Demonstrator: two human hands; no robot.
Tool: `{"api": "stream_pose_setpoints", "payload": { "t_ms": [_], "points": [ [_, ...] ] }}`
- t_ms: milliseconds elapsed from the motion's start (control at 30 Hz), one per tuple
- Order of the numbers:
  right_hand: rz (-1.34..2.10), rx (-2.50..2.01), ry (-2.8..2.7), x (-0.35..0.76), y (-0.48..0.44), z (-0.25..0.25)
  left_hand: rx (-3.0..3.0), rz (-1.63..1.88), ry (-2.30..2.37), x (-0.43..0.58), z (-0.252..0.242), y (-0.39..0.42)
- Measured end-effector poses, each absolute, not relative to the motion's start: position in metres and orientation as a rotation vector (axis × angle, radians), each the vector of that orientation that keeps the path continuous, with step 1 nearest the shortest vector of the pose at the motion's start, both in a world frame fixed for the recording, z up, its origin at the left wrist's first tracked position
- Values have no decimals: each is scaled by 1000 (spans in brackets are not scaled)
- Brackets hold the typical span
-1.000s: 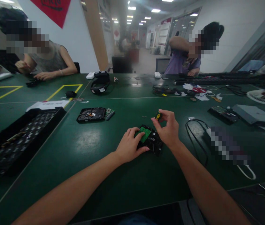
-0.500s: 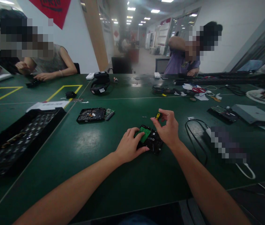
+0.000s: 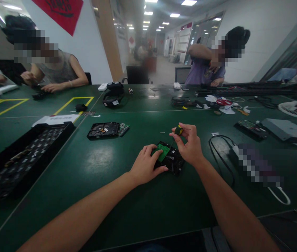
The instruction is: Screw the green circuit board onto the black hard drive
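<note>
A black hard drive point(image 3: 175, 162) lies on the green table in front of me, a green circuit board point(image 3: 163, 151) on its far-left part. My left hand point(image 3: 145, 164) grips the drive from the left, with fingers over the board and thumb along the near edge. Between the fingertips of my right hand point(image 3: 191, 145) is a screwdriver point(image 3: 179, 130) with a yellow and black handle. Its thin shaft slants down to the board's right edge; the tip's exact contact is hard to make out. Just beyond the drive lie a few tiny screws point(image 3: 162, 132).
Another hard drive point(image 3: 103, 130) and a loose circuit board point(image 3: 123, 129) lie farther left. A long black tray point(image 3: 30, 154) occupies the left side. To the right are a black cable point(image 3: 218, 159), a third drive point(image 3: 250, 128) and a grey box point(image 3: 287, 130). Two people sit across the table.
The screwdriver's handle has turned slightly between my right fingers. My left hand keeps its place on the drive. The whole view has shifted a little.
</note>
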State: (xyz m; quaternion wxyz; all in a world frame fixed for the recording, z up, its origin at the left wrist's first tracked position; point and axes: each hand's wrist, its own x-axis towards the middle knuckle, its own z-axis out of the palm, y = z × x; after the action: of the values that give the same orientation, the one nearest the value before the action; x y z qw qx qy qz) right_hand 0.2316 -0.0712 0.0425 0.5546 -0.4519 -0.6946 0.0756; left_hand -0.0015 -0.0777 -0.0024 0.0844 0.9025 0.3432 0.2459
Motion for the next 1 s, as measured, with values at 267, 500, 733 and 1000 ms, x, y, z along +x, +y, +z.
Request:
{"api": "stream_pose_setpoints", "payload": {
  "t_ms": [267, 500, 733, 1000],
  "points": [
    [-73, -1215, -1596, 232, -73, 42, 2695, 739, 1017, -2, -3, -78],
    [437, -974, -1649, 227, -77, 47, 2701, 726, 1016, -2, -2, -78],
    [98, -1090, -1550, 228, -74, 39, 2692, 749, 1006, -2, -2, -78],
    [149, -1067, -1647, 223, -79, 44, 2690, 747, 999, -2, -4, -77]
  ]
}}
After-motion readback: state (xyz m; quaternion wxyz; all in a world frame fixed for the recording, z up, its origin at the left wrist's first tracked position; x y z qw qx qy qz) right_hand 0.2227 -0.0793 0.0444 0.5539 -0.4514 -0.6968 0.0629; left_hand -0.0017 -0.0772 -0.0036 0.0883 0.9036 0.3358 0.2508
